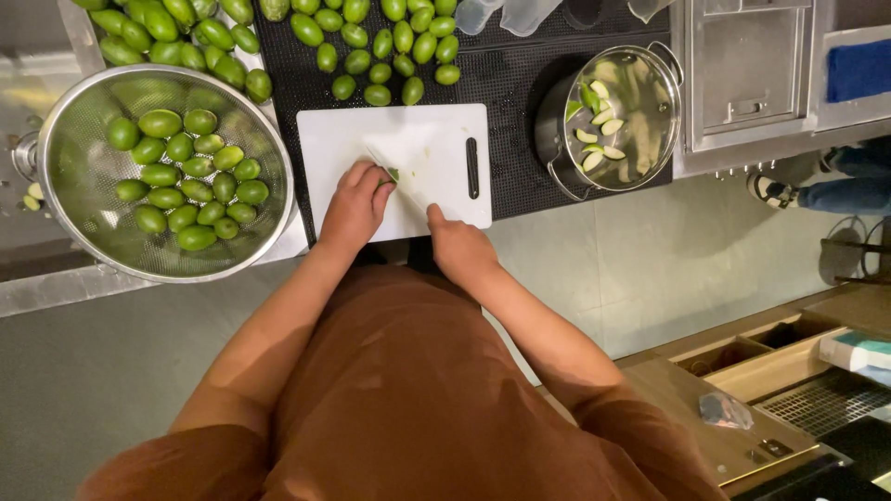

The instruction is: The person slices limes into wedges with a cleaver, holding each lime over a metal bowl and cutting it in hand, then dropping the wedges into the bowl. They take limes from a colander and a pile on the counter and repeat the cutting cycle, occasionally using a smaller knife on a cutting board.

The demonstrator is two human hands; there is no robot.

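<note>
Head view, looking straight down: left hand point(355, 206) curled over a small green fruit point(393, 173) near the middle of the white cutting board point(343, 139), fingertips bunched and pressing it down, only a sliver of green showing past the knuckles. Right hand point(457, 243) closed around a knife handle at the board's near edge, grip tight, the pale blade point(394, 172) running diagonally away and leftward to meet the fruit. Fruit therefore directly under the left fingers, ahead and to the left of the right hand; left hand clearly the nearer. Long axis of the fruit impossible to judge, too much of it hidden; blade axis slanted from near right to far left across the board. Blade edge close beside the left fingertips, nothing between them. To the left, touching the board's corner region, a large metal colander point(65, 186) holding whole green fruit. Beyond the board, on a black perforated mat point(506, 83), a loose heap of more green fruit point(371, 46), well within reach. To the right, just beside the board, a steel pot point(650, 70) with cut wedges point(594, 139) lying inside. Further right, a steel hatch point(747, 70) and a blue cloth point(858, 70). At the right edge, another person's legs and shoe point(770, 190), well apart from the work.
</note>
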